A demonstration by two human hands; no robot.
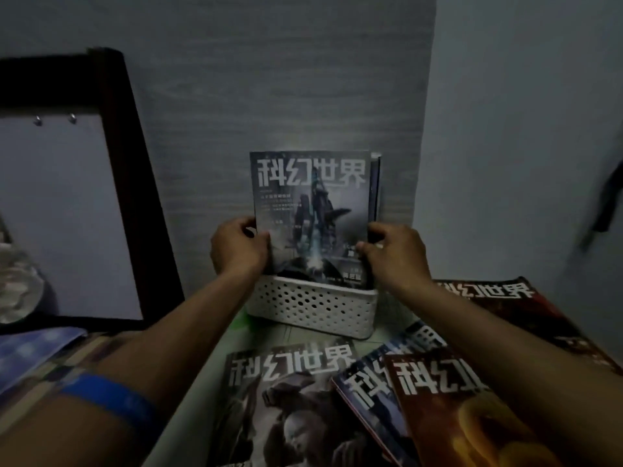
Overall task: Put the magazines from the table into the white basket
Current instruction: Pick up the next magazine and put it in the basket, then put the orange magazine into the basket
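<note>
Gripping the left edge of an upright grey-blue magazine [312, 210], the left hand [237, 249] has its thumb on the cover and its fingers curled behind; the right hand [396, 252] clasps the opposite edge the same way, fingers closed around it. Held item: magazine with large white title characters and a dark tower-like figure on the cover, standing upright with its lower end inside the white basket [313, 310], cover facing the camera. Behind it, a second magazine [376, 183] stands in the same basket, only its right margin showing. Basket: white plastic, perforated walls, set at the back of the bench [199, 375] against a grey wall [269, 79]. Remaining on the bench, in front of the basket: a grey-toned magazine [290, 409] lying flat at centre; just to its right, a dark blue magazine [367, 392] partly covered by an orange-red magazine [465, 419]; further right, beyond the right forearm, a dark red magazine [526, 308] lying flat near the bench's edge. Left forearm carries a blue band [111, 399]. To the left of the bench: a dark-framed board [67, 210] leaning upright, with patterned fabric [40, 358] below it. Lighting dim; fine print illegible.
</note>
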